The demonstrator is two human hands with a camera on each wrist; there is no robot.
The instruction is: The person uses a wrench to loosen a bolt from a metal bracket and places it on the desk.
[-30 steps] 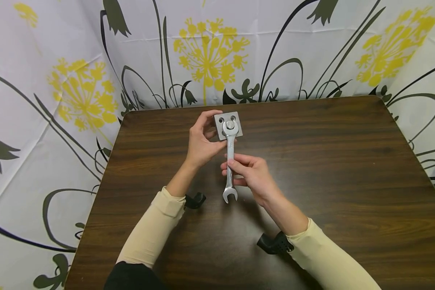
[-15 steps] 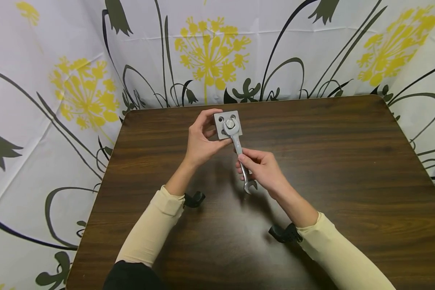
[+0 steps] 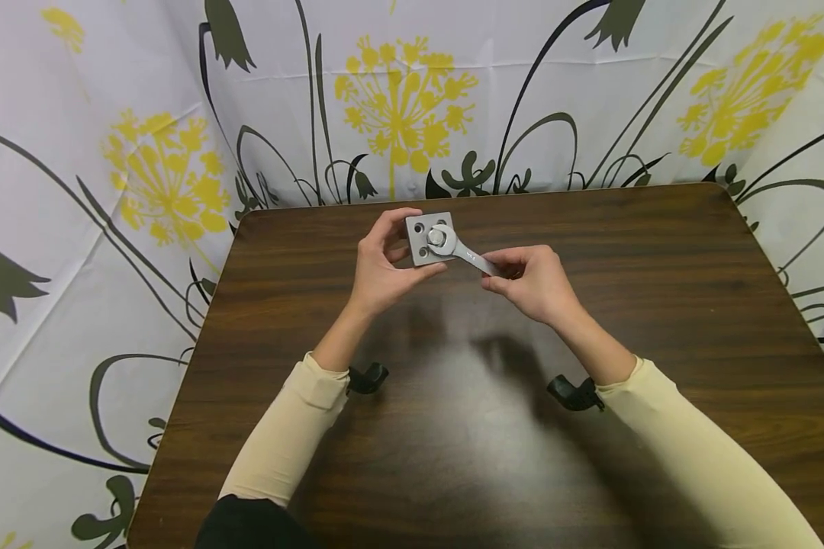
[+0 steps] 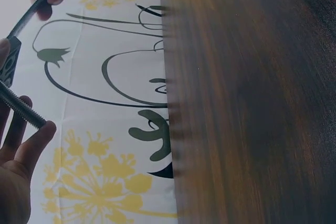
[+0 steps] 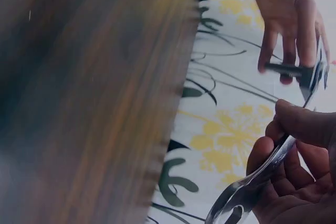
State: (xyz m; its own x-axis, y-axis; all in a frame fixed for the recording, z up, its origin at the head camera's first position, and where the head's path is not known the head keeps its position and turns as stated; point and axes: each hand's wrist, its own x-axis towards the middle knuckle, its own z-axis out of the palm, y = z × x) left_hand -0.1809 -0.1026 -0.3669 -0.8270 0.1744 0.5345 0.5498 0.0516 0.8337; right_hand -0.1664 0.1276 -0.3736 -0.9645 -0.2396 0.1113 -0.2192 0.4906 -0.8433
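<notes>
My left hand grips a square grey metal block with holes by its edges, above the table. A bolt passes through the block; its head faces up, and its threaded shank sticks out of the far side in the left wrist view. The wrench has an open end around the bolt head and points down to the right. My right hand pinches its handle between thumb and fingers. In the right wrist view, the wrench's other open end extends beyond that hand.
Beneath both hands lies a dark wood-grain table. A white curtain with yellow and grey-green plants hangs behind its far edge. Black wrist mounts project from both forearms.
My right hand has swung the wrench handle from pointing straight down toward the right and upward, around the bolt. The block and my left hand have stayed nearly in place.
</notes>
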